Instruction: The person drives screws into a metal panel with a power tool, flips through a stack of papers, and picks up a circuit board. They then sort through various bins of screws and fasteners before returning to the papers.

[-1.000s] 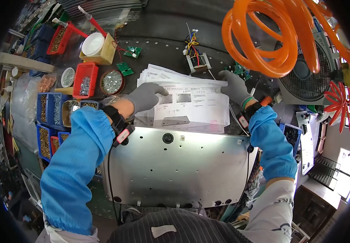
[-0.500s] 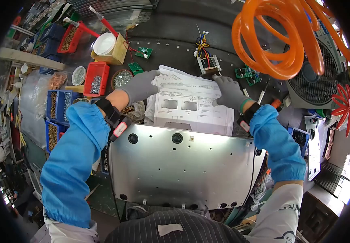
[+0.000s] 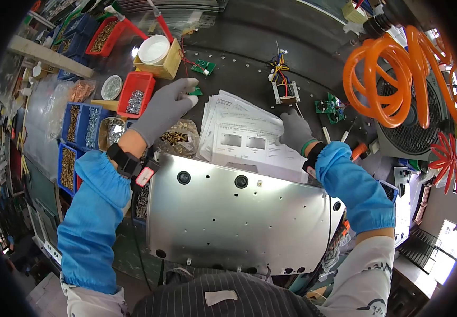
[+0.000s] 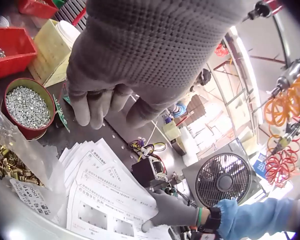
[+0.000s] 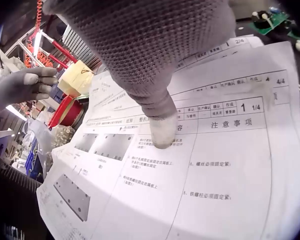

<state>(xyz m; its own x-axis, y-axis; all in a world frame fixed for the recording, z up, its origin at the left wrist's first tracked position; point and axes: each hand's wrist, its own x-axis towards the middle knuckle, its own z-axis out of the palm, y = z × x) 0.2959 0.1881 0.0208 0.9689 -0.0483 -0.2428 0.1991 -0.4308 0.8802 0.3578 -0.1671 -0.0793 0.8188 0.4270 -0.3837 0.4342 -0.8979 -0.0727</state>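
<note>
My gloved left hand [image 3: 166, 110] is held left of the paper stack, fingers extended and thumb apart, with nothing in its grasp. In the left wrist view its fingers point down above the dark bench, near a round bowl of small metal nuts [image 4: 27, 107]. My gloved right hand [image 3: 296, 130] rests at the right edge of the printed sheets [image 3: 239, 127]. One extended finger [image 5: 162, 131] touches the top sheet, which carries drawings and tables, in the right wrist view. Nearer my body lies a silvery metal plate [image 3: 244, 216] with holes and black round fittings.
A clear bag of brass parts [image 3: 178, 138] sits below my left hand. Left stand a red bin [image 3: 146, 79] and several blue bins [image 3: 84, 124]. Behind the sheets lie a wired component [image 3: 286, 92] and green circuit boards [image 3: 332, 108]. An orange coiled hose [image 3: 363, 100] hangs before a fan [image 3: 434, 113].
My left hand has left the sheets, moving left and away from my body toward the bins. My right hand has slid nearer along the sheets' right edge. The head view has shifted slightly.
</note>
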